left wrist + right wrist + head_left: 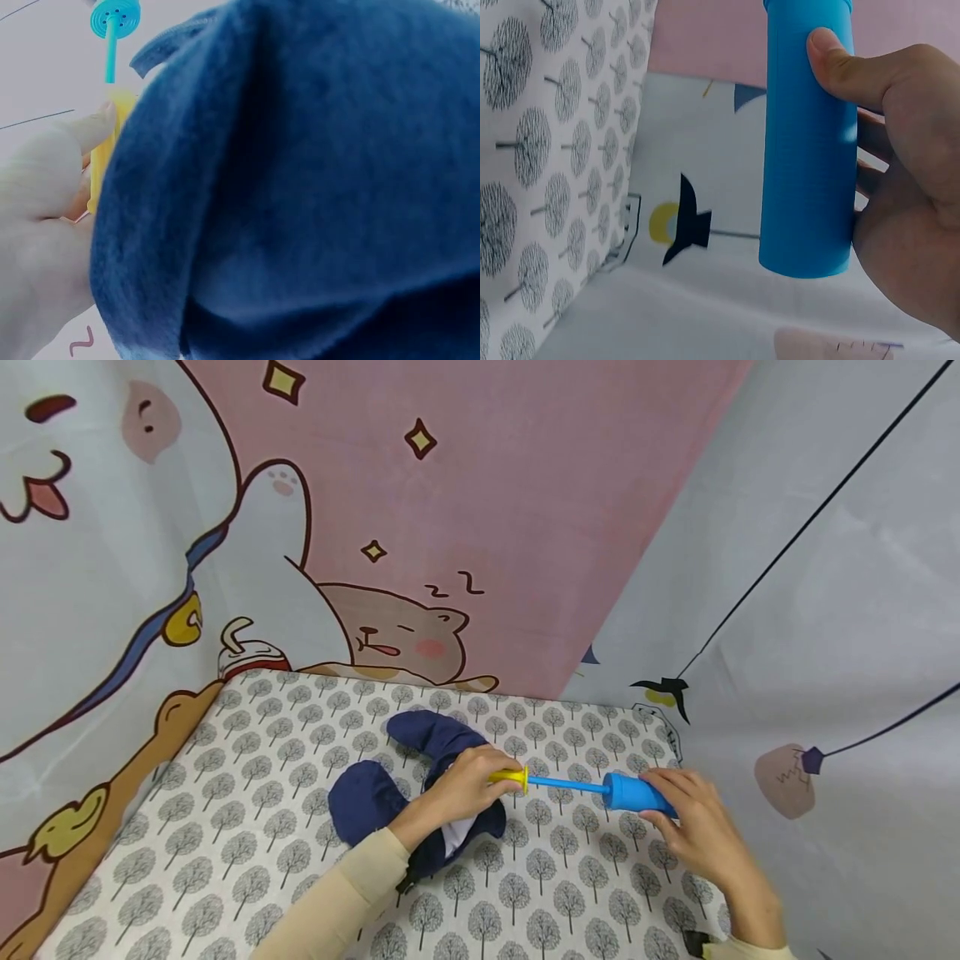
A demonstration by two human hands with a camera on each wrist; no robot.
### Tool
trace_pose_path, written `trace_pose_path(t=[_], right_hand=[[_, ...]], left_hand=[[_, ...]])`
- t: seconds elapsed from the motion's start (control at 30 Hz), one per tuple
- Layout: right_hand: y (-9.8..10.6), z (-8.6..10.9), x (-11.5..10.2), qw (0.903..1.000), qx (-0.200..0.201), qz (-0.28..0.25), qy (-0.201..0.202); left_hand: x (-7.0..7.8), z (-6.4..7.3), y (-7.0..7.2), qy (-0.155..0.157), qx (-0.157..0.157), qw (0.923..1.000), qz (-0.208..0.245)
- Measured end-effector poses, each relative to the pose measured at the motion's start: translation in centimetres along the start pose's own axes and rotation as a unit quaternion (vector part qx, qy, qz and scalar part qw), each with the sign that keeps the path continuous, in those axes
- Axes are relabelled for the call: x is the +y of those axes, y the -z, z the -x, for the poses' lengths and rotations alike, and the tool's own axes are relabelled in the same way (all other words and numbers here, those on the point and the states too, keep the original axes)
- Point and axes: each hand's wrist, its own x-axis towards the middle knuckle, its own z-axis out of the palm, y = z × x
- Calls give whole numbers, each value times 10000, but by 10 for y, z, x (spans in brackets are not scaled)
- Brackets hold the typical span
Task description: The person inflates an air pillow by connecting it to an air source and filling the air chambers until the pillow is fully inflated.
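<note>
A hand pump is held out level between both hands, its thin blue rod (566, 784) drawn well out of the barrel. My left hand (465, 783) grips the yellow handle (512, 778). Around the blue barrel (630, 792) my right hand (701, 831) is wrapped, with the thumb along its side in the right wrist view. Beneath my left hand and forearm is a navy, velvety, curved piece (367, 797) shaped like a neck pillow, with a white patch showing. It fills most of the left wrist view and partly hides the left hand there.
The table is covered by a white cloth (255, 827) with a grey tree print. Behind it hangs a pink and white backdrop (525, 527) with cartoon animals, and a pale printed curtain (847, 610) closes the right side.
</note>
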Motion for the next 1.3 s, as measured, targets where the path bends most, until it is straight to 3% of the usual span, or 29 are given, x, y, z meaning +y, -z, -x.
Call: trace_pose_path(t=[0.13,0.33,0.83,1.3], right_hand=[[-5,-5,-10,9999,30,22,166],[-12,-13,-21,9990,202,94,389],[-27,-35,-52,9968,263,286,692],[-39,-50,-73,9948,125,509,877]], left_hand=[[-3,1,-3,-51,71,10000,-37],[-16,1,-17,164,110,9997,150],[-16,1,-21,202,272,9994,95],[-12,-2,-22,-13,311,9994,136]])
